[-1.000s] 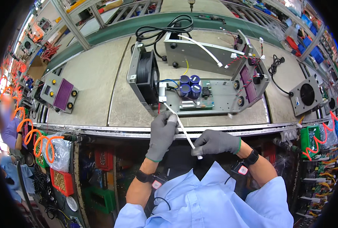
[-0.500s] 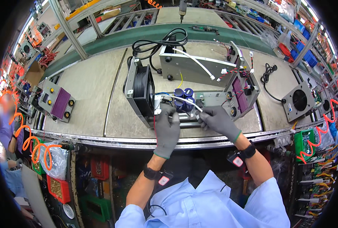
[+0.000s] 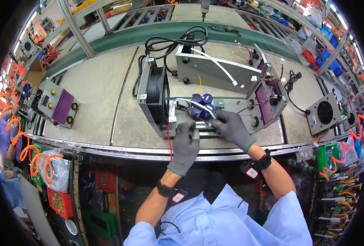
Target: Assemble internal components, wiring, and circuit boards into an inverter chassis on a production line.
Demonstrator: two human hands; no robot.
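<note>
An opened metal machine chassis (image 3: 206,133) stands on the bench before me, with a black fan (image 3: 156,94) at its left end and several purple capacitors (image 3: 202,104) in the middle. My right hand (image 3: 233,129), in a grey glove, pinches the end of a white sleeved cable (image 3: 190,99) that arches over the capacitors from beside the fan. My left hand (image 3: 185,147), gloved too, is closed at the front edge of the chassis. Its fingertips are bunched, and what they hold, if anything, is hidden. A red wire (image 3: 169,143) hangs just left of it.
A grey side panel (image 3: 214,71) with a black power cord (image 3: 178,41) stands behind the chassis. A purple-finned front panel (image 3: 266,102) is at the right end. Other units sit left (image 3: 55,104) and right (image 3: 324,112). A screwdriver (image 3: 205,10) hangs above.
My left hand has moved slightly down and right, away from the fan's base, uncovering the white part there. The right hand stays on the white cable. The view has shifted slightly.
</note>
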